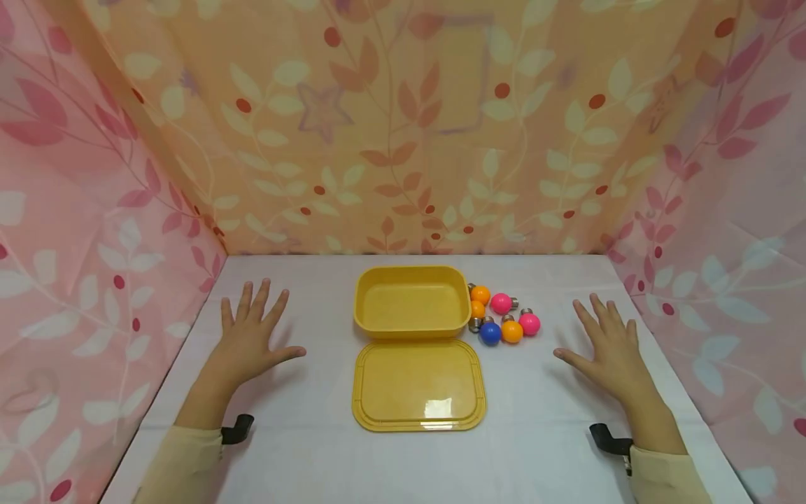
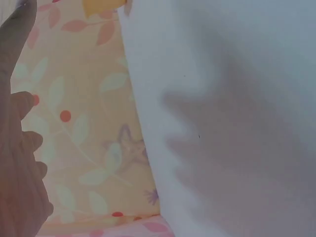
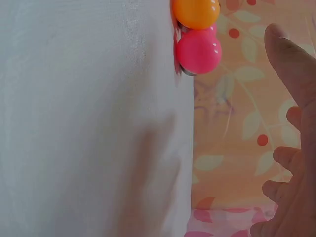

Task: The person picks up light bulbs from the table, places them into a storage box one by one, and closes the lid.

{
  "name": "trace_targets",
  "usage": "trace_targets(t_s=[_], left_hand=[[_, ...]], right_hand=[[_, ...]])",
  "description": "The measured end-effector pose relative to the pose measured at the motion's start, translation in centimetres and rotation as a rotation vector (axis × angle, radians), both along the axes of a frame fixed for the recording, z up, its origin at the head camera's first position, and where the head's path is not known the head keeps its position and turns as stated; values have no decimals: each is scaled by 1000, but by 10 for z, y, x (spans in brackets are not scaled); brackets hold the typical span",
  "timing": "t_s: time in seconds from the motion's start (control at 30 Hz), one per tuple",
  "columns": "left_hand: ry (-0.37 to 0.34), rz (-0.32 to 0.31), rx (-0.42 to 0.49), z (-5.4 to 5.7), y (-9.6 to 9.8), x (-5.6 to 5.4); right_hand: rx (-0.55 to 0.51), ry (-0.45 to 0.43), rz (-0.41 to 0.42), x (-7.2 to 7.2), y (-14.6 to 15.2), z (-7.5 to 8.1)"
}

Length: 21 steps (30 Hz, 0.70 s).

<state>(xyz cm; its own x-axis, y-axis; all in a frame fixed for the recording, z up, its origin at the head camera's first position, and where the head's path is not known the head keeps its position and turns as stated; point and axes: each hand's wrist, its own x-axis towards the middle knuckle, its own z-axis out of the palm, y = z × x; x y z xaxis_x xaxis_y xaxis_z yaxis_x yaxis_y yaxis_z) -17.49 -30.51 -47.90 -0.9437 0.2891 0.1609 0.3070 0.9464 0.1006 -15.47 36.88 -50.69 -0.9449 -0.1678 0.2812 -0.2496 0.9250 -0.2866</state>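
The left hand (image 1: pixel 247 344) and right hand (image 1: pixel 612 352) hold nothing, fingers spread above the white cloth-covered table (image 1: pixel 296 469); they hover well apart, seemingly to leave the middle unobstructed; between them sits a yellow rectangular plastic box (image 1: pixel 412 308), uncovered, its yellow round-cornered plastic lid (image 1: pixel 415 385) flat just in front, probably for easy reach; six glossy orange, pink and blue round bulbs (image 1: pixel 501 303) with metallic screw bases cluster by the box's right side, perhaps to limit rolling; beyond hang leaf-printed fabric walls (image 1: pixel 390 140); no brand, label or writing is legible.
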Motion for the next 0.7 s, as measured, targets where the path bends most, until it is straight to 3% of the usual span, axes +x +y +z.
trace_targets(t_s=[0.17, 0.37, 0.7], left_hand=[[-21, -25, 94, 0, 6, -6], [-72, -61, 225, 8, 26, -14], [-95, -133, 356, 22, 55, -29]], right_hand=[[-30, -8, -5, -1, -5, -2], [-76, 7, -2, -3, -5, -5], [-150, 44, 16, -12, -16, 4]])
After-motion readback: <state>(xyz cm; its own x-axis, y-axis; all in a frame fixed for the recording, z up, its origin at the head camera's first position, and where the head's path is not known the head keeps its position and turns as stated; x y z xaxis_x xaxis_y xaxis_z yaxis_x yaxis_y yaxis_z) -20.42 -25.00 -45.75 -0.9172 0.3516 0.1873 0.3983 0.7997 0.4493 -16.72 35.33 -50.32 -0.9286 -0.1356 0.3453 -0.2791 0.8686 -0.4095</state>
